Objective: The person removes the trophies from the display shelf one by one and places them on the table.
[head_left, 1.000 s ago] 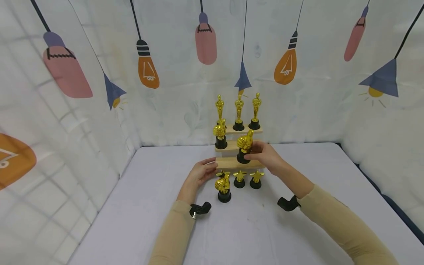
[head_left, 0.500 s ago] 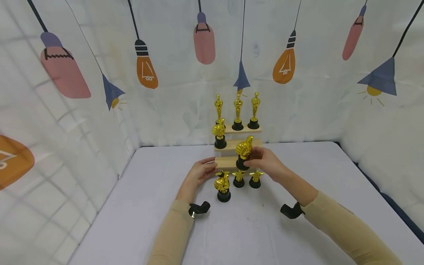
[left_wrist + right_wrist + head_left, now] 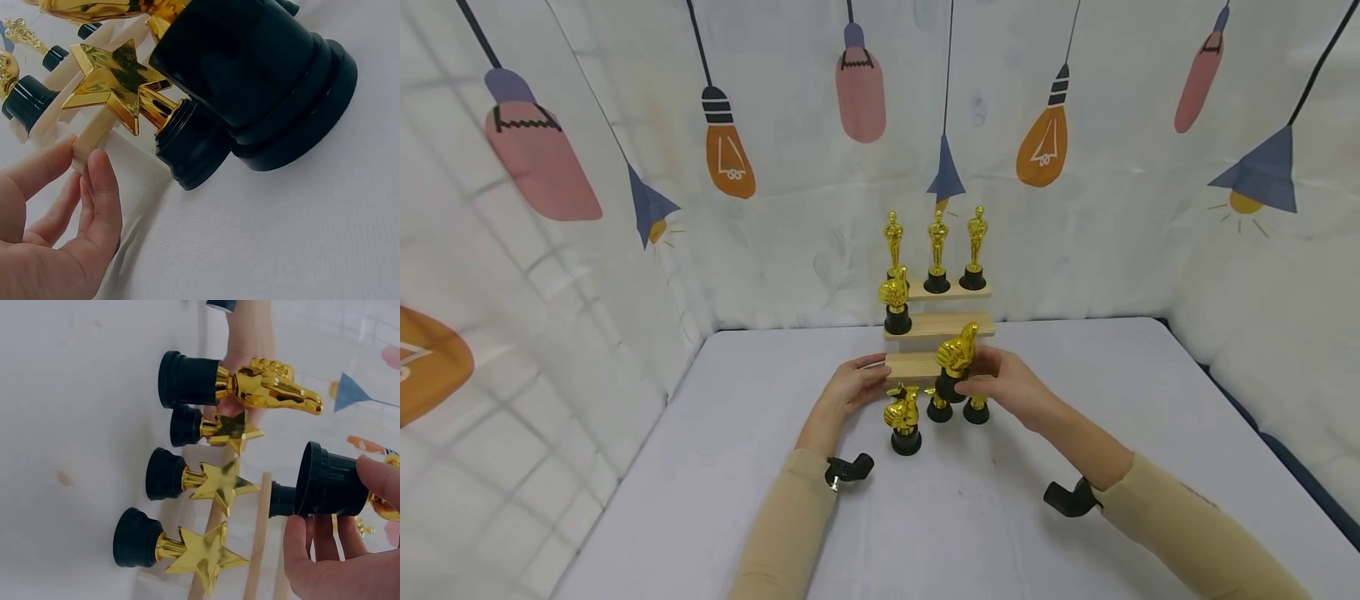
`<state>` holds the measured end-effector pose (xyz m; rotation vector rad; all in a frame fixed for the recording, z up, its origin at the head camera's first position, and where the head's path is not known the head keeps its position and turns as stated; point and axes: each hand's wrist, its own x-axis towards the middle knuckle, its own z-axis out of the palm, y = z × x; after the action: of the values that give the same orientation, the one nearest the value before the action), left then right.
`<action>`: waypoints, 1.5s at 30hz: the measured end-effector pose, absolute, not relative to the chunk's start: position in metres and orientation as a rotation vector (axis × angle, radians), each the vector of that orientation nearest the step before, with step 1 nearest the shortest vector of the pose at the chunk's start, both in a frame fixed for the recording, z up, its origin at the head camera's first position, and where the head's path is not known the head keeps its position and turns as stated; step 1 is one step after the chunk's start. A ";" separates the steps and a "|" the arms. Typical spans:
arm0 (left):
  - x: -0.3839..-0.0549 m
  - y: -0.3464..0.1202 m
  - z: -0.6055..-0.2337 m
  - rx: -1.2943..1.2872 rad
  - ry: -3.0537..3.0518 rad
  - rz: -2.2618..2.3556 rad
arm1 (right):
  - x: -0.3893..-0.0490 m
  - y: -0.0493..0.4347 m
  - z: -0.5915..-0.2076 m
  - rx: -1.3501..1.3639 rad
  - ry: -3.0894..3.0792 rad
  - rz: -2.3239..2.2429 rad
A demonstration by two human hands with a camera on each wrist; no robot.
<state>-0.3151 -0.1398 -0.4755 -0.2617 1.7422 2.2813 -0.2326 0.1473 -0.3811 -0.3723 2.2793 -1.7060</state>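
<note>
My right hand holds a gold thumbs-up trophy by its black base, raised in front of the lowest step of a wooden tiered stand. In the right wrist view, thumb and fingers close around that base. At the stand's left end, my left hand pinches the end of the lowest step between thumb and fingers. A second thumbs-up trophy stands on the table before the stand. Behind it is a row of star trophies, partly hidden in the head view.
Another thumbs-up trophy occupies the middle step's left end. Three gold figure statuettes line the top step. White cloth covers the table. Behind it hangs a backdrop printed with lamps.
My right hand has drawn the held trophy down and towards me, from above the lowest step to in front of it, now covering some stars. The left hand stays at the step's end.
</note>
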 end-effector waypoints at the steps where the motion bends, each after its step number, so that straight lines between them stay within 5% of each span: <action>1: -0.315 -0.140 -0.475 -0.262 1.743 2.281 | -0.231 0.147 -0.382 -0.374 2.281 -1.702; 45: -0.315 -0.140 -0.477 -0.247 1.721 2.294 | -0.208 0.131 -0.438 -0.334 2.326 -1.702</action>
<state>-0.3149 -0.1397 -0.4766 -0.2470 1.7214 2.2937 -0.2081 0.1307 -0.4380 -0.3341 2.3259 -1.7017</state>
